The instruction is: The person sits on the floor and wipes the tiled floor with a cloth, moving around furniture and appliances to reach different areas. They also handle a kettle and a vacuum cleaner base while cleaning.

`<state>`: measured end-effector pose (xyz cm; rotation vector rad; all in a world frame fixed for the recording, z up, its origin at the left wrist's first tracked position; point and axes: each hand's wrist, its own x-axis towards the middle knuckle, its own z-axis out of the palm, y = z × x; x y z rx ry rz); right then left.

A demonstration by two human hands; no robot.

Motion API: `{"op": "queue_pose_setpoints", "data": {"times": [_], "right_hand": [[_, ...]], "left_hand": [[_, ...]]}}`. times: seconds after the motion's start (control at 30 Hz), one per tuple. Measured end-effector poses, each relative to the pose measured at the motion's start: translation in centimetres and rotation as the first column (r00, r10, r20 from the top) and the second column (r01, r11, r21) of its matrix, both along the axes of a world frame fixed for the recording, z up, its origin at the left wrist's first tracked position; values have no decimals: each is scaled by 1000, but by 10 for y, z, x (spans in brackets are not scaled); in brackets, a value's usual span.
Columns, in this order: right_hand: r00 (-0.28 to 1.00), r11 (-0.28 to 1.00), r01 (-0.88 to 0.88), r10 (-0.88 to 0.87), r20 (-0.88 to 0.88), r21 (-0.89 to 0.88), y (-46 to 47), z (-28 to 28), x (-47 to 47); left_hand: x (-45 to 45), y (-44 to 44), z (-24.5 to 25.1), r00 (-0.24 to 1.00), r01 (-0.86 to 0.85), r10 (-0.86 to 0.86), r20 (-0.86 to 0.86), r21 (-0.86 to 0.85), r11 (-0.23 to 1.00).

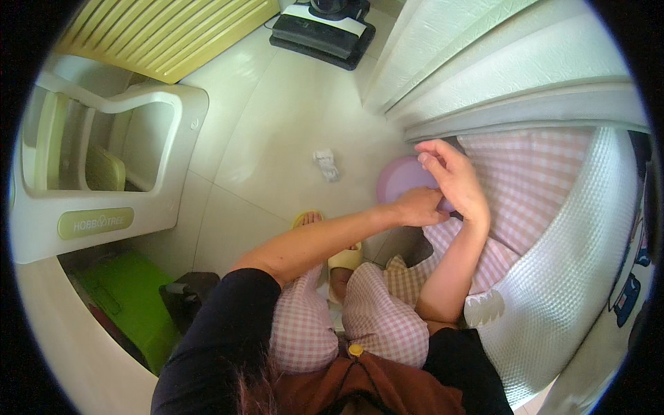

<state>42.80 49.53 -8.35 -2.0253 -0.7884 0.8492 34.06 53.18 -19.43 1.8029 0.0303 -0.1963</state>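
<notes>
My left hand (423, 206) reaches across to the right, its fingers bent beside the rim of a round purple plastic item (397, 181), perhaps a basin. Whether the fingers hold anything is hidden. Just above it and to its right, my right hand (452, 179) is bent at the wrist, thumb and fingers apart, with nothing seen in it. The two hands overlap in the view. Beside them hangs pink-and-white checked cloth (524, 181), with more checked cloth (410, 275) below. A crumpled white item (326, 165), perhaps a sock, lies on the tiled floor (270, 129).
White folded panels or curtain (498, 62) and a silvery textured sheet (560, 270) stand at the right. At the left are a white plastic frame (184, 129), a yellow ribbed panel (171, 36) and a green item (129, 301). A black-and-white floor appliance (321, 33) stands ahead.
</notes>
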Motion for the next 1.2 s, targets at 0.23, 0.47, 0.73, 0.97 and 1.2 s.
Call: {"op": "queue_pose_setpoints", "data": {"times": [0.23, 0.47, 0.73, 0.97, 1.2], "right_hand": [[967, 966, 203, -172, 190, -160, -36, -11, 27], [865, 930, 336, -243, 438, -147, -51, -28, 43], [798, 753, 447, -90, 596, -484, -60, -30, 44], [866, 815, 460, -323, 383, -352, -66, -65, 34], [721, 719, 693, -692, -41, 52, -61, -94, 36]], "left_hand": [[-1, 12, -3, 974, -211, 204, -101, -73, 975], [40, -39, 4, 866, -491, 467, -181, -123, 862], [24, -50, -9, 880, -475, 456, -133, -280, 835], [-28, -10, -55, 881, -473, 432, -195, -314, 823], [-67, 17, -70, 694, -522, 100, -713, -402, 753]]}}
